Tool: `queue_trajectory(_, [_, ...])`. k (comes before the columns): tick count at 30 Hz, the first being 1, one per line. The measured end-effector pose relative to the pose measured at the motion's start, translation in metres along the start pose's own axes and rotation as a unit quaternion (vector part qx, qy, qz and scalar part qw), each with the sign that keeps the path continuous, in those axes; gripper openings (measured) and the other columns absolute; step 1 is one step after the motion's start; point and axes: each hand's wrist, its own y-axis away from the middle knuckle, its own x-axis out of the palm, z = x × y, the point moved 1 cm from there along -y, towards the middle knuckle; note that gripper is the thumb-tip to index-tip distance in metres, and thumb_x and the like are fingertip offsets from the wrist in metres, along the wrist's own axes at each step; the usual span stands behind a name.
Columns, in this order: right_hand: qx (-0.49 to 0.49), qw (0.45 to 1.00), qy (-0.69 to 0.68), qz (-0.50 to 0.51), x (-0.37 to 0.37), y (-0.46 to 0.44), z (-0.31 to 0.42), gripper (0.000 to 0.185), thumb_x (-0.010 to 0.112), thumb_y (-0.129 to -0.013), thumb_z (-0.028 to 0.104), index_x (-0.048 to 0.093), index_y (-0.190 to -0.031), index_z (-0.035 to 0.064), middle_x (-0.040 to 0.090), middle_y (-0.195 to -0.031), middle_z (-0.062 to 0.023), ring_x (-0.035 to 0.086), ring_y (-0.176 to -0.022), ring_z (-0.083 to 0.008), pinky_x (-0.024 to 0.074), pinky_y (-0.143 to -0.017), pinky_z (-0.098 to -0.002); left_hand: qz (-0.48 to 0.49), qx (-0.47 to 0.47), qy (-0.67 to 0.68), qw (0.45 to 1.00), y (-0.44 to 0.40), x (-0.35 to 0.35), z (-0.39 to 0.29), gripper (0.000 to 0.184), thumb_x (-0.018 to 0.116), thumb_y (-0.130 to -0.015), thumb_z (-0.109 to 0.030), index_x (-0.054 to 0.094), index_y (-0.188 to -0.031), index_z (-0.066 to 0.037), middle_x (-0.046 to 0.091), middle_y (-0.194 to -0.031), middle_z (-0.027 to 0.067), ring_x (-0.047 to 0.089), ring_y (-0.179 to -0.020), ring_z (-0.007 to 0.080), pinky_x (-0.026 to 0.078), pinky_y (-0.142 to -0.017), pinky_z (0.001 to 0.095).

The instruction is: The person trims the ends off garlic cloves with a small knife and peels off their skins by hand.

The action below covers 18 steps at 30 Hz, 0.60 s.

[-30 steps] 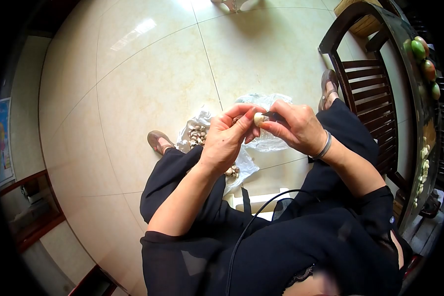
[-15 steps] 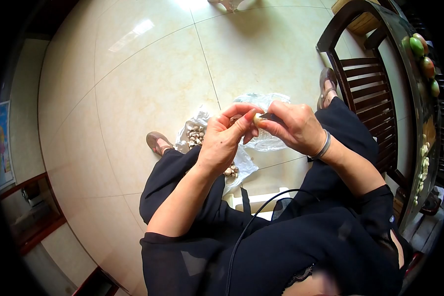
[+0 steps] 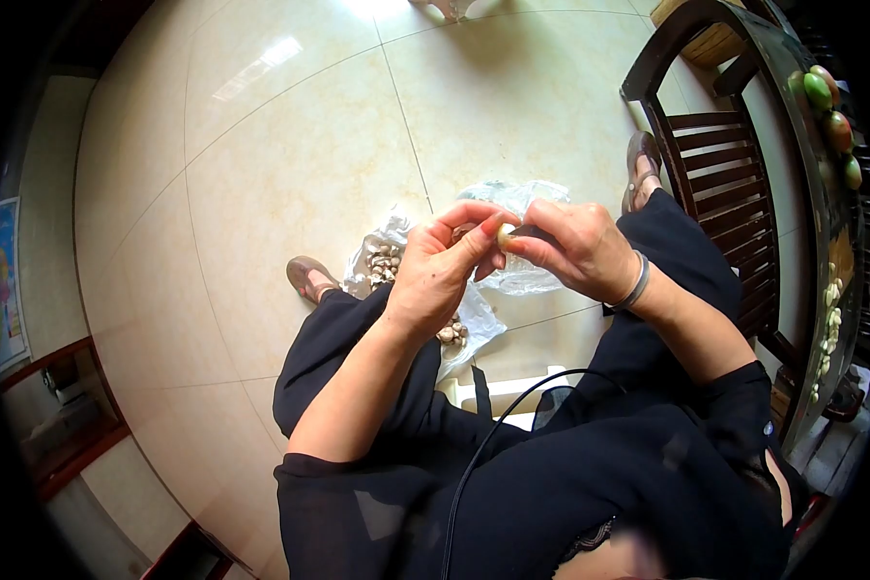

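Observation:
Between the thumb and fingers of my left hand [image 3: 443, 261] is a pale garlic clove [image 3: 505, 233]. My right hand [image 3: 578, 246] is closed around a small knife [image 3: 526, 231]; its dark blade meets the clove, and its handle is hidden in the grip. Both hands are raised over the gap between my knees, fingertips nearly touching. Below my left hand, unpeeled garlic [image 3: 384, 263] lies on a white plastic bag [image 3: 393, 228], partly covered by my wrist and leg. A clear plastic bag [image 3: 522, 280] is spread on the floor beneath the hands; what it holds is hard to make out.
A dark wooden slatted chair [image 3: 715, 174] stands to the right beside a dark table [image 3: 800, 208]. On that table are green-red mangoes [image 3: 836, 130] and a row of peeled cloves [image 3: 829, 324]. A black cable [image 3: 476, 454] runs across my lap. Pale tiles cover the floor [image 3: 290, 155].
My right hand and the knife have tilted slightly against the clove, so less of the blade shows. My left hand keeps its place.

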Motion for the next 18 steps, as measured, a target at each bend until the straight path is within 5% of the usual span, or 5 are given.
queue_trajectory(16, [-0.043, 0.992, 0.116, -0.01, -0.0015, 0.0013, 0.0033, 0.024, 0.066, -0.072, 0.022, 0.05, -0.075, 0.0047, 0.05, -0.061, -0.0083, 0.054, -0.052, -0.0249, 0.0425, -0.045, -0.0322, -0.012, -0.007, 0.024, 1.0, -0.001, -0.0007, 0.0027, 0.02, 0.052, -0.087, -0.017, 0.056, -0.096, 0.001, 0.058, -0.077, 0.0015, 0.049, -0.062, 0.0052, 0.036, -0.056, 0.0171])
queue_trajectory(18, [-0.057, 0.989, 0.125, -0.049, -0.0003, 0.0014, 0.0001, 0.03, 0.059, -0.077, 0.036, 0.051, -0.073, 0.0066, 0.051, -0.06, -0.0063, 0.054, -0.051, -0.022, 0.0411, -0.043, -0.0311, -0.014, -0.009, 0.031, 0.999, -0.0013, -0.0007, 0.0017, 0.02, 0.053, -0.087, -0.017, 0.056, -0.096, 0.001, 0.058, -0.077, 0.0013, 0.049, -0.063, 0.0052, 0.036, -0.056, 0.0171])
